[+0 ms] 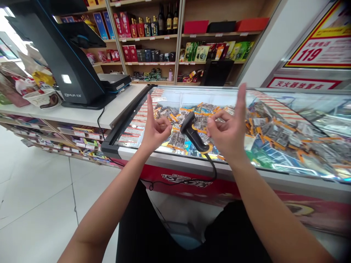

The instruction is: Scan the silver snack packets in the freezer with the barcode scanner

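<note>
My left hand (156, 133) is raised over the glass-topped freezer (175, 152), one finger pointing up and the others curled in towards the thumb. Nothing shows in it. My right hand (229, 133) makes the same shape on the other side, also without anything in it. Between the two hands a black handheld barcode scanner (196, 135) lies on the freezer's glass lid, apart from the left hand. The right thumb tip appears close to its handle. From the handle a black cable (215, 171) hangs over the freezer's front edge. Packaged goods (276, 131) show through the glass.
A checkout terminal (74, 69) with a scale (113, 82) stands on the white counter (90, 118) at left, beside a printed paper bowl (42, 98). Behind are shelves (150, 37) of bottles and boxes. Warning signs (320, 47) hang at right.
</note>
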